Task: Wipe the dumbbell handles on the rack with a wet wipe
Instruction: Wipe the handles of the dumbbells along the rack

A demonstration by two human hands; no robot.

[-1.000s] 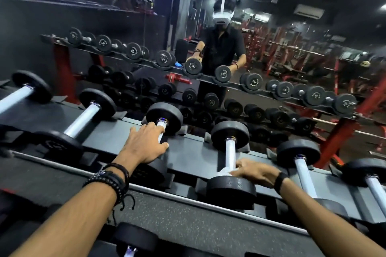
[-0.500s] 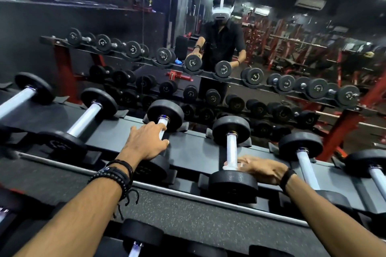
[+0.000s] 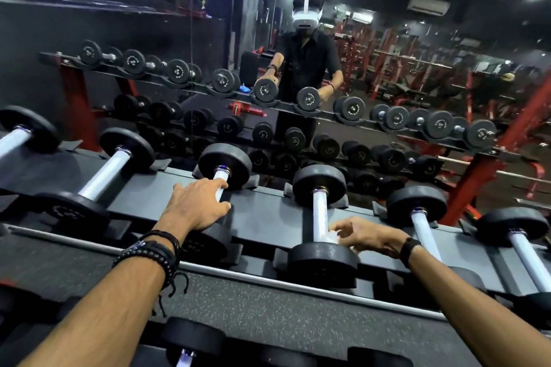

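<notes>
A row of black dumbbells with chrome handles lies on the grey rack [image 3: 262, 217]. My left hand [image 3: 196, 205] grips the handle of one dumbbell [image 3: 225, 167] and covers most of it. My right hand [image 3: 362, 235] pinches a white wet wipe [image 3: 334, 238] against the lower end of the handle of the neighbouring dumbbell [image 3: 319, 211], just above its near weight head [image 3: 322, 262]. Most of the wipe is hidden under my fingers.
More dumbbells lie to the left [image 3: 107, 170] and right [image 3: 423, 226] on the same tier, and another [image 3: 190, 343] on the tier below. A wall mirror [image 3: 298, 68] right behind the rack reflects me and the gym. A red rack post [image 3: 477, 182] stands at the right.
My right hand has slid a little up the handle with the wipe, away from the near weight head. My left hand has stayed on its handle. The view has shifted slightly.
</notes>
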